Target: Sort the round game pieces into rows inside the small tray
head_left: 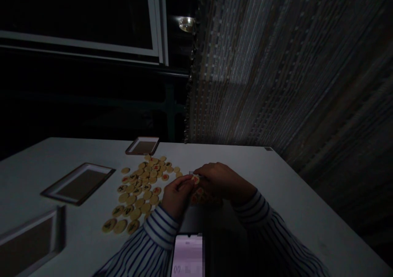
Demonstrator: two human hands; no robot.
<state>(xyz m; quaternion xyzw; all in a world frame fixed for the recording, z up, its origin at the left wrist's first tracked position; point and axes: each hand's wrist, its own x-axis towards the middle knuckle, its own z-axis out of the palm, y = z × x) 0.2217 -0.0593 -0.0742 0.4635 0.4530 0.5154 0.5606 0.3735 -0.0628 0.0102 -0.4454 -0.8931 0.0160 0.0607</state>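
Between the fingertips of my left hand is a round Chinese chess piece with a red character facing up. My right hand arches over a small tray, its fingers bent together near that piece. What the right fingers hold, if anything, is hidden. Inside the tray, under my hands, lie several red-marked pieces in shadow. Left of my left hand spreads a loose heap of pale wooden chess pieces, some with dark or red characters, others blank side up.
Shallow rimmed trays stand on the white table: one at the back, one at the left, one at the near left. A lit phone lies close to me. A bead-string curtain hangs beyond the table.
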